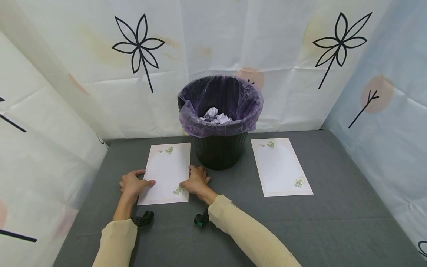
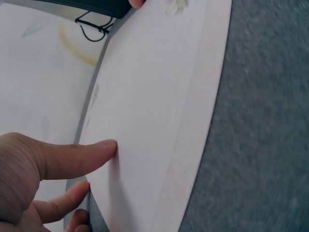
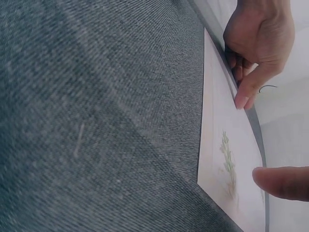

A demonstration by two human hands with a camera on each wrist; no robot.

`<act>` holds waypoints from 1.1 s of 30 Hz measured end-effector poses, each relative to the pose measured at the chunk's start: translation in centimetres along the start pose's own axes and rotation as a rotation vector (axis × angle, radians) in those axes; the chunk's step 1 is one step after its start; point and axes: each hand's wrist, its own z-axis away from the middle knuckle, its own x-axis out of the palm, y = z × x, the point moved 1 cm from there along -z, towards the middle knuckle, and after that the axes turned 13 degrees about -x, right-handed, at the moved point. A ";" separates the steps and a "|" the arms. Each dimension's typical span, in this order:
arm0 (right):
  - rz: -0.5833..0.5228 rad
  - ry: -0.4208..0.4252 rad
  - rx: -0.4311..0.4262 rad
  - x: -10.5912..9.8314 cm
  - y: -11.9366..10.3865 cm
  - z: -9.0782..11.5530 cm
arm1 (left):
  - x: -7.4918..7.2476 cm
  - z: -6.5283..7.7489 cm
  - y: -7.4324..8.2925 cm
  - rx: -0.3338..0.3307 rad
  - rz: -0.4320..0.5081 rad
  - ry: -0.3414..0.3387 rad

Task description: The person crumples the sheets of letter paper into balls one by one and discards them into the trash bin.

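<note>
A white sheet of paper (image 1: 168, 167) with green leaf sprigs printed near its corners lies on the grey cloth, left of the bin. My left hand (image 1: 132, 184) holds its left edge, with the thumb on top and the fingers at the edge. At the right edge my right hand (image 1: 197, 181) holds the sheet, its thumb over the lower sprig and its fingers bent beyond the edge. In the left wrist view the left thumb (image 2: 96, 157) touches the paper. The right wrist view shows only the right thumb (image 3: 285, 182); the other fingers are out of view there.
A black bin (image 1: 218, 152) with a purple liner (image 1: 230, 128) stands behind the hands, with crumpled paper (image 1: 217, 116) inside. A second printed sheet (image 1: 278, 167) lies flat to the right. Patterned fabric walls (image 1: 213, 44) enclose the grey surface (image 1: 333, 230).
</note>
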 end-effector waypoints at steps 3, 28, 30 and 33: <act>0.003 0.004 -0.005 0.0 0.1 -0.1 | 0.0 0.1 0.3 -0.016 0.009 -0.006; -0.008 0.018 -0.010 0.1 0.4 -0.1 | -0.8 0.9 0.5 0.057 0.099 0.003; -0.011 0.024 -0.016 0.1 0.3 0.0 | -0.8 0.8 0.3 0.066 0.103 -0.004; -0.009 0.044 -0.038 0.1 0.6 0.0 | -0.7 0.6 0.2 0.089 0.098 -0.023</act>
